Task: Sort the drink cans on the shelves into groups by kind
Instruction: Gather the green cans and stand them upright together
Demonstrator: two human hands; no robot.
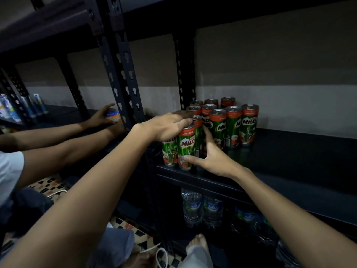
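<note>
Several green and red Milo cans (232,126) stand bunched at the left end of a black shelf (289,157). My left hand (168,126) lies flat over the tops of the two front cans, fingers stretched towards the row behind. My right hand (212,159) holds the front Milo can (186,146) low down, its thumb across the can's front and its fingers running up the right side between the cans. To the left, on the neighbouring shelf, another person's hand holds a small orange and blue can (112,115).
A black slotted upright (119,70) separates the two shelf bays. The other person's arms (58,144) reach in from the left. Blue and white packs (7,109) stand at far left. Water bottles (193,207) fill the lower shelf. A white cable (160,256) lies on the tiled floor.
</note>
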